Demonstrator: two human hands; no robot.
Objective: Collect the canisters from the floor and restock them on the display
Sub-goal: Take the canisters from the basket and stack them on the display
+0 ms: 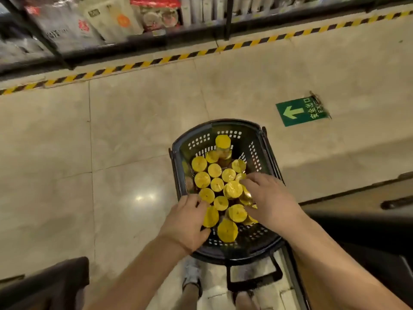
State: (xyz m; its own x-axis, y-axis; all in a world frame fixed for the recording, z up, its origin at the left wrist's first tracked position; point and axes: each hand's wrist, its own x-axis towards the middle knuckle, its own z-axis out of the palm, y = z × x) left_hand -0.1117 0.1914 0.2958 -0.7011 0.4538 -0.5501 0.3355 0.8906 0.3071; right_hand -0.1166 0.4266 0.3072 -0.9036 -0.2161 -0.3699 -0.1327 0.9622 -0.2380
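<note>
The head view looks down on a dark basket (253, 139) standing on the floor (134, 135), packed with yellow-lidded canisters (214, 170), most upright, probably so that many fit. The left hand (186, 227) curls its fingers round the near-left canister (210, 217), which is tilted, seemingly to lift it out. The right hand (269, 199) lies over the lids at the basket's right side, fingers bent downward; I cannot tell whether it grips one. The stocked shelf (93, 27) stands well apart, beyond the striped tape (156, 61).
</note>
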